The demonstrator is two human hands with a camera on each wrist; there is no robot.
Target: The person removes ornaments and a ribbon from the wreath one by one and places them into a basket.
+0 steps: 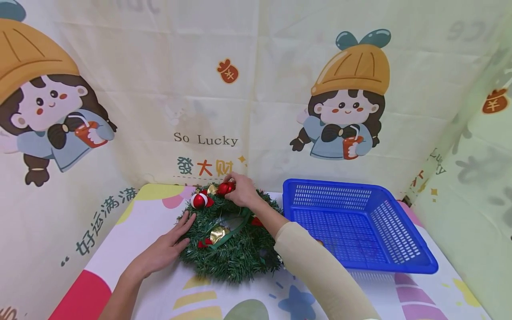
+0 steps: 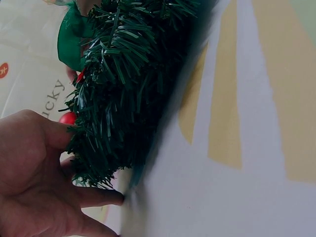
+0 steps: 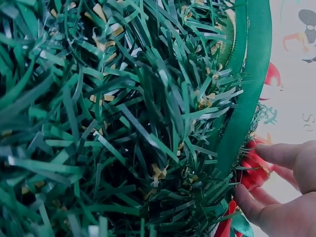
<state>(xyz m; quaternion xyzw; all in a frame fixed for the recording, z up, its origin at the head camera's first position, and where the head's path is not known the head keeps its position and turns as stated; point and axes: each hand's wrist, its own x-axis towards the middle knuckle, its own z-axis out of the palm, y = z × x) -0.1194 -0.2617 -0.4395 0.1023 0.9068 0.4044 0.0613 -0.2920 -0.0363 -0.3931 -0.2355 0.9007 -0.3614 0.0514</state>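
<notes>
A green tinsel Christmas wreath lies on the table. My left hand rests against its left side, fingers spread and fairly straight, as the left wrist view also shows. At the wreath's far edge my right hand pinches a red bauble; in the right wrist view, thumb and fingers sit on either side of this ridged bauble. Left of it are a gold ornament and a red-and-white bauble. Nearer me are a gold bell-like ornament, a small red bow and a green ribbon.
A blue plastic basket stands right of the wreath, close to my right forearm. A small brownish thing shows inside by the sleeve. Printed cloth walls rise behind and at both sides of the patterned table.
</notes>
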